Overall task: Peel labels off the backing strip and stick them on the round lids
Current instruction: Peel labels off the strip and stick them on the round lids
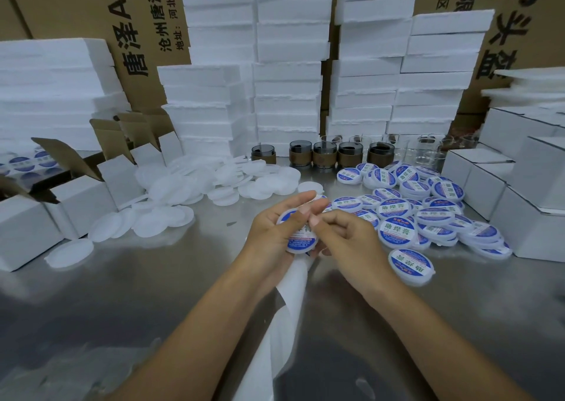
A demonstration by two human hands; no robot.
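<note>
Table (122, 309): brushed metal, dull sheen, soft reflections.
Plain lids (162, 217): translucent white plastic, frosted.
Held lid (301, 241): white plastic, glossy printed label.
Backing strip (287, 324): smooth white paper, faint sheen.
Blocks (287, 95): white foam, matt (crumbly, rough edges).
Cartons (143, 18): brown cardboard, matt.

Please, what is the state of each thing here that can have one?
left hand: grips the held lid
right hand: fingertips pinch at the held lid
held lid: labelled
backing strip: hangs down, blank
left pile of lids: unlabelled
right pile of lids: labelled
boxes at left: flaps open
</note>
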